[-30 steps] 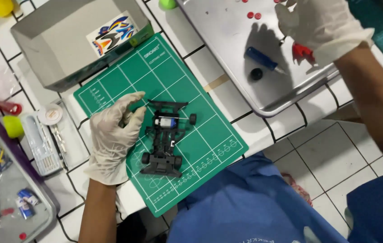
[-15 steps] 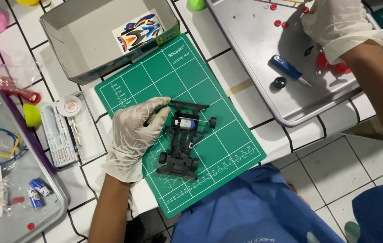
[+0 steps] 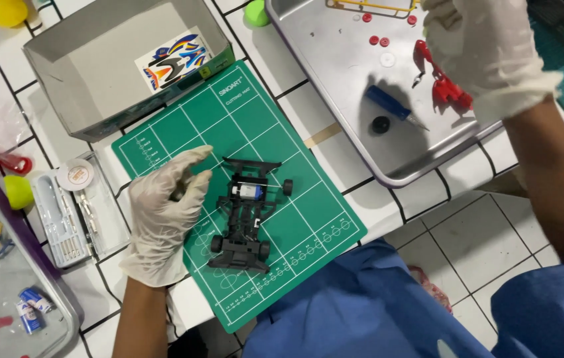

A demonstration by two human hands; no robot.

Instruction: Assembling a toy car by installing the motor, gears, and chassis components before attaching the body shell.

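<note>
**Gloved hands worked at a toy racer chassis on a green cutting mat**

A black toy car chassis (image 3: 247, 215) lay flat near the middle of a green cutting mat (image 3: 162, 136), its small silver motor showing toward the far end and its wheels resting on the mat. The mat sat askew on a white tiled table (image 3: 335, 142), its near corner reaching the table's near edge. The gloved left hand (image 3: 166, 215) rested on the mat just beside the chassis, fingers curled loosely with the fingertips drawn toward the thumb around something small and dark; what it was could not be told. The hand stood slightly apart from the chassis.

At the table's far right corner, the gloved right hand (image 3: 484, 46) hovered over a metal tray (image 3: 335, 86), fingers bent downward; whether they gripped anything could not be told. In the tray lay a blue-handled screwdriver (image 3: 391, 106), a red plastic part (image 3: 444, 86) just beside the hand, a black wheel (image 3: 380, 124) and a few small red discs.

An open grey cardboard box (image 3: 83, 93) holding a colourful sticker sheet (image 3: 172, 61) stood beyond the mat's far edge. A clear case of small tools (image 3: 76, 215) lay near the mat's left side.
</note>
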